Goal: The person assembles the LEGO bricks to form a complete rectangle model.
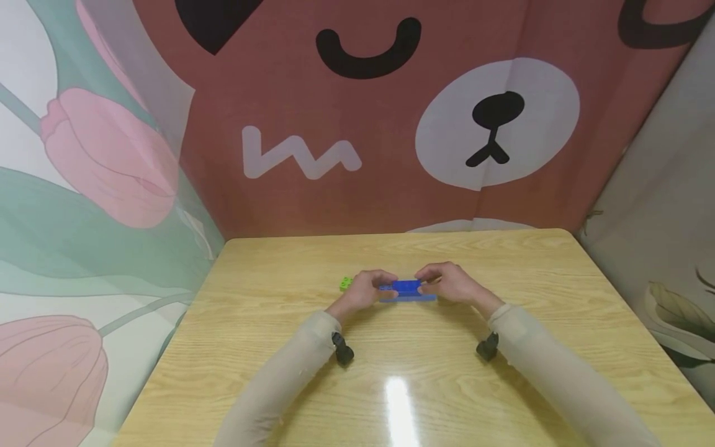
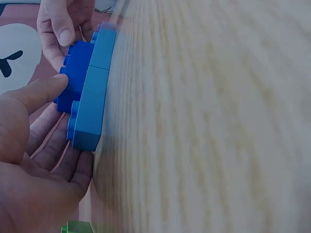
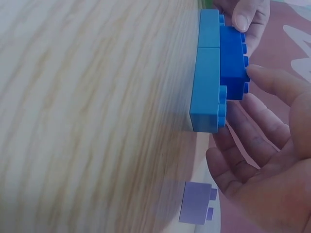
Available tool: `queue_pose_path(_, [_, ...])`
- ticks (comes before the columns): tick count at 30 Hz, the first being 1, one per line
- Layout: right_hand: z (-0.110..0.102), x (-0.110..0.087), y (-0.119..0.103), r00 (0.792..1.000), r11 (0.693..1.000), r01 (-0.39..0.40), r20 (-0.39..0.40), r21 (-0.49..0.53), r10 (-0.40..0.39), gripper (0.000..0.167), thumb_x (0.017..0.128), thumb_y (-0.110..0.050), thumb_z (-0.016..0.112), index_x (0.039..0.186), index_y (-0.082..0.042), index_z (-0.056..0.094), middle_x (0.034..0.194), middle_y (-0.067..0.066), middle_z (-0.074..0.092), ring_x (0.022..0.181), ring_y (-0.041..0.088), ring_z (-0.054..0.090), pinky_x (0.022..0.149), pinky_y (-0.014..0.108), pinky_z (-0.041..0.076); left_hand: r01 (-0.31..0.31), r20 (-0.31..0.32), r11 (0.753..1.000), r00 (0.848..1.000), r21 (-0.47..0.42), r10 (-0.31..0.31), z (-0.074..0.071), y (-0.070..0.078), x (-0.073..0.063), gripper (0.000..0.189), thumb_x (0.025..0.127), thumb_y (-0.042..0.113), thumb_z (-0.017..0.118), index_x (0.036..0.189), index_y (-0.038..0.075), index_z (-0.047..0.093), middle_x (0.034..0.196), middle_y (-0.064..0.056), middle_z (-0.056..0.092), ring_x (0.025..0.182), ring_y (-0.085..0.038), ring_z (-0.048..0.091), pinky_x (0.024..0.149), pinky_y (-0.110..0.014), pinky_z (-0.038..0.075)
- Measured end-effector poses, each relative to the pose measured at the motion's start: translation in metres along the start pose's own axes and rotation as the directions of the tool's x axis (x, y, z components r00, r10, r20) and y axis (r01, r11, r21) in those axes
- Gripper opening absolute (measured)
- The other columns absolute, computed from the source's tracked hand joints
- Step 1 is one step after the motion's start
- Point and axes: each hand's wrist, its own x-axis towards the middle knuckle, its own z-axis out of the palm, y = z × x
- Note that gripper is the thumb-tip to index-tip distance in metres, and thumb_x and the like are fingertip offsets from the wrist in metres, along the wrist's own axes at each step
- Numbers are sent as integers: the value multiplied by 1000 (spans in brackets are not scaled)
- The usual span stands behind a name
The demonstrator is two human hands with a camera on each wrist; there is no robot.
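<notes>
Brick [image 1: 406, 286], dark blue, sits between left fingers [image 2: 54, 141] and right fingers [image 3: 266, 118].

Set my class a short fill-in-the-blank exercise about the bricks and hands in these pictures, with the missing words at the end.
1. The left hand and right hand hold the upper brick, which is ____ blue.
2. Beneath it, ____ light blue bricks lie end to end.
3. The separate brick nearest the left hand is ____.
4. The lilac brick is nearest the ____ hand.

Missing words: dark; two; green; right.
</notes>
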Motion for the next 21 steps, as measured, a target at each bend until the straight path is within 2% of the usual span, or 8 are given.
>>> queue_pose_path(6, [-5, -3, 0, 1000, 1000, -20, -19, -3, 19, 34, 92, -26, 72, 122, -10, 69, 115, 7, 73, 108, 26, 66, 89, 44, 56, 2, -1, 1000, 1000, -19, -2, 0, 0, 0, 38, 88, 33, 77, 124, 25, 69, 127, 2, 70, 122, -21, 63, 103, -40, 52])
queue_pose_path(12, [-10, -5, 1, 999, 999, -2, -47, -41, 0, 33, 94, -27, 71, 121, -9, 69, 111, 6, 73, 105, 24, 66, 86, 42, 55, -2, 2, 1000, 1000, -17, 2, 1, 0, 0, 36, 89, 32, 77, 124, 25, 69, 128, 1, 69, 123, -22, 63, 104, -41, 51])
queue_pose_path(21, [-17, -10, 2, 996, 999, 5, -92, -37, -9, 28, 94, -19, 69, 120, -8, 70, 112, 7, 73, 102, 23, 65, 90, 42, 54, -16, 8, 1000, 1000, -6, 16, 1, 0, -2, 36, 90, 31, 75, 125, 25, 68, 127, 1, 69, 123, -21, 62, 104, -42, 51])
